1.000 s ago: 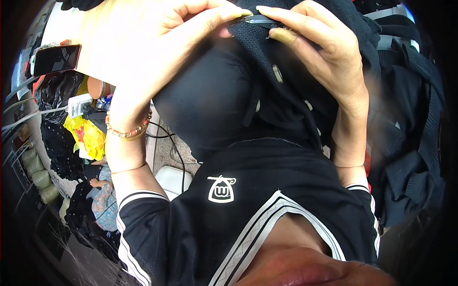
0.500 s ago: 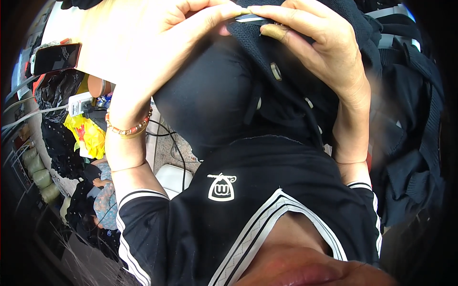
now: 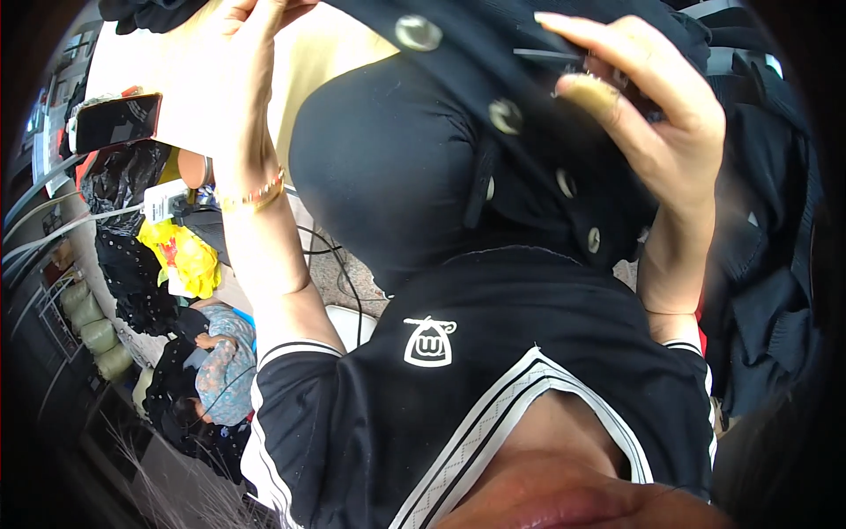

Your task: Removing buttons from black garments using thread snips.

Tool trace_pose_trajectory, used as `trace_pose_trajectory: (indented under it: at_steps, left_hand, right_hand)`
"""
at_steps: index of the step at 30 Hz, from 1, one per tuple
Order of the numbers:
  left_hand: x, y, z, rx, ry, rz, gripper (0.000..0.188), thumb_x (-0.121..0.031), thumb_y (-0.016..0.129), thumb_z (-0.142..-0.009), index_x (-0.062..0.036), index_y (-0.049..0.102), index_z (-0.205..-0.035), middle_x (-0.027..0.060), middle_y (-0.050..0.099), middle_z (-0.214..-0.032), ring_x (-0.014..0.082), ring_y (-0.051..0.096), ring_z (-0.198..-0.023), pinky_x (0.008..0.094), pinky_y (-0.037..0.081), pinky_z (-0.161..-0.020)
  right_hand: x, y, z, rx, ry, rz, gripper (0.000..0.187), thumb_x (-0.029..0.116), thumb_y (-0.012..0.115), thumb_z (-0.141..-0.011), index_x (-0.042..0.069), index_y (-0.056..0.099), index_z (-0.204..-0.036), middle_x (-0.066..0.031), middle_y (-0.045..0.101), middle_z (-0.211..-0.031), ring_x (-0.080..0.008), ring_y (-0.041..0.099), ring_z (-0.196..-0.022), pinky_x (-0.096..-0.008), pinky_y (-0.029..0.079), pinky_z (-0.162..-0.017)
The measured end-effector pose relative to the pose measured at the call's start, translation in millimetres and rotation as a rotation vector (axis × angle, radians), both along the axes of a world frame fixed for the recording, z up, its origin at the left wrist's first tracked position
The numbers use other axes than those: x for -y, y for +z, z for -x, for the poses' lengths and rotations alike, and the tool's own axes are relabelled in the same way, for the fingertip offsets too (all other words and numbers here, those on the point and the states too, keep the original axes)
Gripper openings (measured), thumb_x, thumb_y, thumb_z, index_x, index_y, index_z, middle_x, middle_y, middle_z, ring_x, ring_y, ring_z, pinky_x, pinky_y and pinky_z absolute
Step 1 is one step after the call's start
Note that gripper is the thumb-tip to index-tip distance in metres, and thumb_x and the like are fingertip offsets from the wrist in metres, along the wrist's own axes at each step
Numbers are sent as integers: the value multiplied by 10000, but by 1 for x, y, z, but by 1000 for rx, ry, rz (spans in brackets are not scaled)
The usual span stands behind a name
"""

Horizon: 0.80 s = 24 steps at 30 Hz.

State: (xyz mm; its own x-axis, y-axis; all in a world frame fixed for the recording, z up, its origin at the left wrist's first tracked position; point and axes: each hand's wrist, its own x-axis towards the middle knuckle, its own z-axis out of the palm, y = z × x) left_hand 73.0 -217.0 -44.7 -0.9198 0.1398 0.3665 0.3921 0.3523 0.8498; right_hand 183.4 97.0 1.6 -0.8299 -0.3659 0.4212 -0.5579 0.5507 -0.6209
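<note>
A dark knitted garment (image 3: 467, 75) with a row of several pale round buttons (image 3: 419, 33) stretches across my lap and up to the top edge. My left hand (image 3: 251, 40) is at the upper left, fingers pinched together at the garment's edge; the fingertips are partly cut off by the frame. My right hand (image 3: 661, 110) is at the upper right, over the garment, its thumb wrapped in a yellowish cover. In it is a small tool with a thin metal blade (image 3: 548, 55), pointing left. The fingers partly hide the tool's handle.
A pale tabletop (image 3: 348, 42) lies beneath my left arm. Near its left edge are a dark-screened phone (image 3: 117, 121), a white power adapter (image 3: 166, 201) with cables, and a yellow bag (image 3: 181, 257). Dark garments (image 3: 767, 256) are heaped at right. Another person (image 3: 225, 361) is at lower left.
My hands have moved apart: the left up and leftward, the right a little rightward and down with the bladed tool. The buttoned edge has been drawn up and left, bringing more buttons into sight.
</note>
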Motion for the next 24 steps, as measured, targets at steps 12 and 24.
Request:
trace_pose_trajectory:
  at_steps: [12, 24]
  left_hand:
    - [7, -6, -5, 180, -221, 301, 210, -139, 754, -950, -50, 703, -1133, 61, 734, -1018, 107, 690, -915, 251, 538, -897]
    - [-19, -4, 13, 764, -597, -233, 273, -146, 663, -1015, -20, 639, -1256, 57, 693, -1050, 85, 664, -938, 198, 531, -829]
  right_hand:
    - [10, -36, -4, 286, -226, 109, 406, 58, 819, -837, 56, 719, -1230, 8, 591, -865, -66, 497, -710, -202, 401, -638]
    - [-16, -52, 3, 409, -234, 450, 191, 17, 695, -954, -18, 694, -1142, -15, 701, -961, -64, 645, -881, -194, 488, -795]
